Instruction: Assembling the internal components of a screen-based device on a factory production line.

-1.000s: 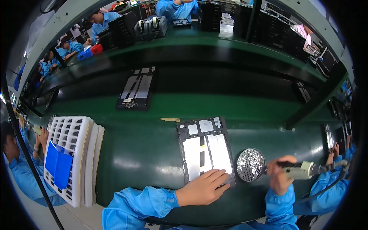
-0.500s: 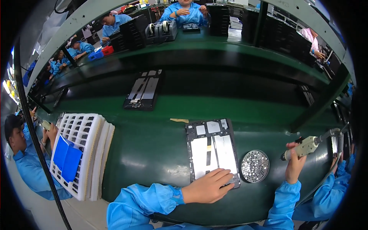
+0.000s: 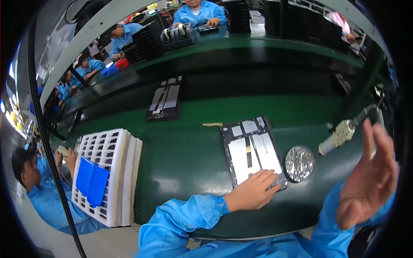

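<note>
An opened tablet (image 3: 246, 151) with silver battery panels lies on the green table in front of me. My left hand (image 3: 251, 192) rests across its near edge, fingers stretched out flat. Just right of the tablet is a round dish (image 3: 300, 164) full of small shiny metal pieces, too small to make out. My right hand (image 3: 371, 180) is raised at the right, palm showing and fingers extended, with nothing in it. Beyond that hand, apart from it, is a pale powered screwdriver (image 3: 339, 136) on a cable, tilted down to the left.
At the left stand stacked white foam trays (image 3: 124, 180) with dark parts in their slots and a blue sheet (image 3: 92, 181) on top. A second opened tablet (image 3: 164, 99) lies farther back. A tan strip (image 3: 212, 124) touches the near tablet's corner. Co-workers sit around.
My right hand has let go of the screwdriver and moved right and nearer, opening its fingers. The left hand stays on the tablet. The whole view has shifted and tilted.
</note>
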Motion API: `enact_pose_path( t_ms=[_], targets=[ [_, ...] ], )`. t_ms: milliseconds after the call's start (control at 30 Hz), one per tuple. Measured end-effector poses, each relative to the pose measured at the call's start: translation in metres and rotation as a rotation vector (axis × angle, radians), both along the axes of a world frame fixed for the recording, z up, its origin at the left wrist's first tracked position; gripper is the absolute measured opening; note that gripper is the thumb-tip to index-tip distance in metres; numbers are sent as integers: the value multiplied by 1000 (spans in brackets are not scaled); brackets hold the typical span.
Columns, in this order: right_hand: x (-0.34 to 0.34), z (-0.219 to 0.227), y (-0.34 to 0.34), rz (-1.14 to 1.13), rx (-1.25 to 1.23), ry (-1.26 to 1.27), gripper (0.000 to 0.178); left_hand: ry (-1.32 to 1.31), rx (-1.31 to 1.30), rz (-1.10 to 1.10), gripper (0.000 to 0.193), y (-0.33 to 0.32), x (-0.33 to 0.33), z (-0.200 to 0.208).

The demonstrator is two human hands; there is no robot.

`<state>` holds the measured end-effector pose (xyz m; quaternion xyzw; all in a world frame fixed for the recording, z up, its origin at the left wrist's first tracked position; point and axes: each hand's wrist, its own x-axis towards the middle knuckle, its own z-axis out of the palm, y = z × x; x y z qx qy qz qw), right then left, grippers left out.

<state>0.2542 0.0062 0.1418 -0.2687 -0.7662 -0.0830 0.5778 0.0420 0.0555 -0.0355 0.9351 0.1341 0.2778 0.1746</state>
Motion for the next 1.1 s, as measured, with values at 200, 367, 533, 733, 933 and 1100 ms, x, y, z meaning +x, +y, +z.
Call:
enact_pose_path(
  t_ms=[200,367,533,733,933,1100],
  targets=[
    [-2,-15,-15,-124,-6,62,71,-33,64,-5,39,20,6,8],
    [22,-1,2,-228,162,-56,70,-5,14,-15,36,15,6,2],
    [91,55,1,-493,633,-174,69,82,87,13,49,-14,13,-22],
    [59,37,9,-608,622,-12,67,17,125,28,46,7,22,-15],
    [70,36,56,-291,418,-102,66,27,55,-35,41,30,33,-5],
    [42,41,62,-306,447,-129,65,333,90,69,38,6,16,10]
  ],
)
